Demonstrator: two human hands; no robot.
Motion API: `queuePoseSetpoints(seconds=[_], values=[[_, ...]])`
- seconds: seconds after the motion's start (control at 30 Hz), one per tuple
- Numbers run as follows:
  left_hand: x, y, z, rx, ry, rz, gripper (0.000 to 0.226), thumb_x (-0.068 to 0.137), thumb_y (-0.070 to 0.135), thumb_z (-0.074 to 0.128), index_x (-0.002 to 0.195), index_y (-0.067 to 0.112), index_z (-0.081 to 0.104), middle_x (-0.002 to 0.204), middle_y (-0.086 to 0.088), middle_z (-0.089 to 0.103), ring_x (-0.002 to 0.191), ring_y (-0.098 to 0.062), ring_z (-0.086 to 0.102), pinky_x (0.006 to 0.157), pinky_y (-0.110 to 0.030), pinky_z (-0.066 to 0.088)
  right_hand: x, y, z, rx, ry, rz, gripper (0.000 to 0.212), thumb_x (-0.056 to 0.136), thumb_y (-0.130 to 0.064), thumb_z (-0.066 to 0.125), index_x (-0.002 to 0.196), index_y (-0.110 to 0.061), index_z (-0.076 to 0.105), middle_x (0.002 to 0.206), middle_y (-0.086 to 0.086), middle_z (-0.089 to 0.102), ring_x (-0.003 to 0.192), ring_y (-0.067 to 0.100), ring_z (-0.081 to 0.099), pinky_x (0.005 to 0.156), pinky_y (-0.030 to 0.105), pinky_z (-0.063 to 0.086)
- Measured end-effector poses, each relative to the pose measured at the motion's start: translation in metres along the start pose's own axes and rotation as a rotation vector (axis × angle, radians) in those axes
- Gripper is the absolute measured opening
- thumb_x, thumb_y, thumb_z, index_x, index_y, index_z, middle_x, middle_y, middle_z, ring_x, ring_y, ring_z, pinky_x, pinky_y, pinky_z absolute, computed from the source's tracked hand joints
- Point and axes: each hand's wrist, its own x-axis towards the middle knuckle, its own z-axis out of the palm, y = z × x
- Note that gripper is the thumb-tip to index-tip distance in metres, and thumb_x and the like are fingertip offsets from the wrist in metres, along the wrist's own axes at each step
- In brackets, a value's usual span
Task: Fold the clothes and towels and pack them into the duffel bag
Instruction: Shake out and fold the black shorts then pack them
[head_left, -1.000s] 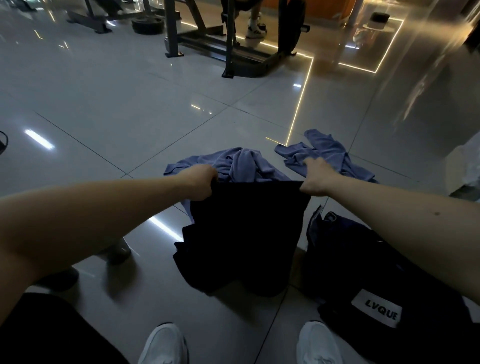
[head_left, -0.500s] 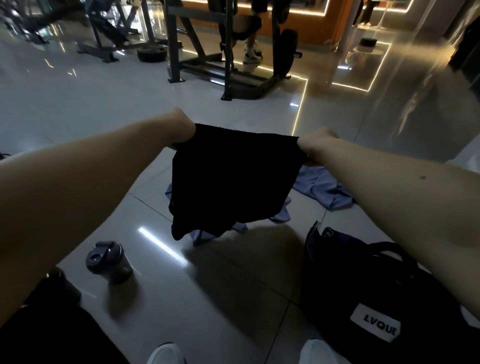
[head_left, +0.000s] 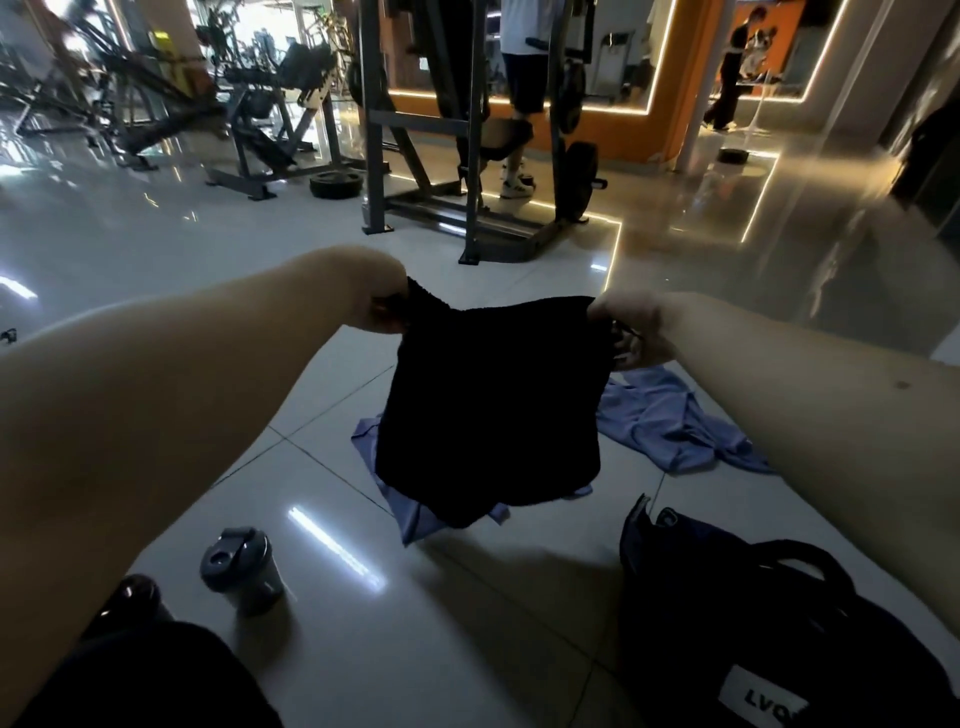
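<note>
A glossy tiled floor is seen spread beneath and beyond both hands, and a steel weight rack stands on it well beyond them. Below the right forearm, nearer the person than the right hand, a dark duffel bag is set on the floor. Its end nearest the hands gapes a little, but what lies inside cannot be told in the dim light. A white label is borne on its side.

Between the hands a black cloth is held up by its top edge and hangs clear of the floor. A blue garment is partly hidden under its lower edge, and a second blue garment lies crumpled below the right hand, apart from the bag. Below the left forearm a grey lidded cup stands upright, shut by its lid, with a dark bottle near it.

One top corner of the cloth is pinched by the curled fingers of the left hand, the other by those of the right hand.

Against a second ago, the cloth has been lifted from just over the floor, and both grips have been kept. The cup, then hidden by the left forearm, is now shown.
</note>
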Motion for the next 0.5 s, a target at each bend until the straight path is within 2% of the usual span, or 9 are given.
queuePoseSetpoints(seconds=[0.03,0.1,0.17,0.2,0.3,0.33,0.37,0.43,0.5], values=[[0.000,-0.004,0.003,-0.071,-0.022,-0.023,0.008,0.098,0.004,0.054,0.100,0.001,0.061,0.080,-0.010,0.065,0.063,-0.015,0.068,0.051,-0.023,0.056,0.001,0.007,0.001,0.069,-0.026,0.004,0.034,0.094,-0.014,0.051,0.061,-0.017,0.046,0.049,0.001,0.041,0.039,0.014,0.044,0.056,0.027,0.048],[-0.003,-0.018,0.013,-0.150,-0.045,-0.060,0.013,0.098,0.002,0.052,0.086,0.003,0.056,0.070,-0.008,0.056,0.048,-0.014,0.060,0.046,-0.021,0.054,0.005,0.024,0.007,0.099,-0.067,-0.005,0.043,0.090,-0.014,0.051,0.048,-0.020,0.039,0.042,-0.002,0.030,0.029,0.012,0.029,0.039,0.018,0.033],[-0.001,-0.037,0.026,-0.105,-0.047,-0.067,0.013,0.094,0.000,0.054,0.082,0.004,0.054,0.075,-0.009,0.054,0.058,-0.015,0.058,0.052,-0.021,0.057,0.011,0.045,0.014,0.061,-0.115,-0.003,0.038,0.085,-0.013,0.052,0.052,-0.021,0.036,0.044,-0.003,0.028,0.031,0.011,0.024,0.038,0.018,0.024],[-0.001,-0.048,0.033,-0.038,-0.064,-0.073,0.011,0.092,-0.001,0.056,0.082,0.003,0.055,0.079,-0.011,0.055,0.065,-0.017,0.058,0.060,-0.023,0.059,0.013,0.057,0.018,0.043,-0.114,0.003,0.035,0.087,-0.012,0.052,0.057,-0.020,0.037,0.045,-0.003,0.031,0.033,0.010,0.027,0.038,0.019,0.028],[0.005,-0.072,0.053,0.096,-0.079,-0.060,0.020,0.099,0.001,0.051,0.079,0.004,0.054,0.079,-0.009,0.056,0.070,-0.020,0.057,0.086,-0.035,0.057,0.024,0.089,0.025,0.037,-0.130,0.034,0.026,0.085,-0.009,0.061,0.071,-0.021,0.042,0.058,-0.002,0.035,0.050,0.013,0.030,0.058,0.023,0.040],[0.004,-0.075,0.058,0.102,-0.039,-0.045,0.021,0.100,0.002,0.048,0.080,0.005,0.053,0.080,-0.010,0.058,0.070,-0.021,0.059,0.081,-0.034,0.059,0.025,0.097,0.027,0.025,-0.165,0.049,0.025,0.077,-0.008,0.066,0.076,-0.021,0.044,0.064,0.000,0.036,0.056,0.014,0.032,0.066,0.026,0.038],[0.003,-0.080,0.064,0.134,-0.016,-0.025,0.021,0.100,0.002,0.047,0.079,0.005,0.052,0.079,-0.010,0.058,0.068,-0.021,0.059,0.067,-0.027,0.058,0.029,0.103,0.026,0.018,-0.196,0.060,0.029,0.069,-0.007,0.070,0.083,-0.020,0.048,0.073,0.004,0.040,0.064,0.016,0.038,0.072,0.030,0.037],[-0.001,-0.086,0.072,0.158,-0.071,-0.064,0.026,0.097,0.004,0.049,0.072,0.008,0.047,0.073,-0.010,0.051,0.063,-0.019,0.049,0.050,-0.014,0.043,0.029,0.111,0.028,0.058,-0.185,0.086,0.037,0.067,-0.001,0.068,0.098,-0.014,0.055,0.091,0.010,0.048,0.084,0.024,0.050,0.083,0.034,0.044],[0.001,-0.100,0.079,0.203,-0.134,-0.145,0.028,0.097,0.006,0.050,0.070,0.009,0.045,0.074,-0.011,0.047,0.068,-0.019,0.045,0.058,-0.018,0.041,0.028,0.112,0.026,0.151,-0.126,0.071,0.028,0.079,0.002,0.063,0.105,-0.008,0.059,0.088,0.012,0.058,0.087,0.025,0.059,0.093,0.037,0.050]])
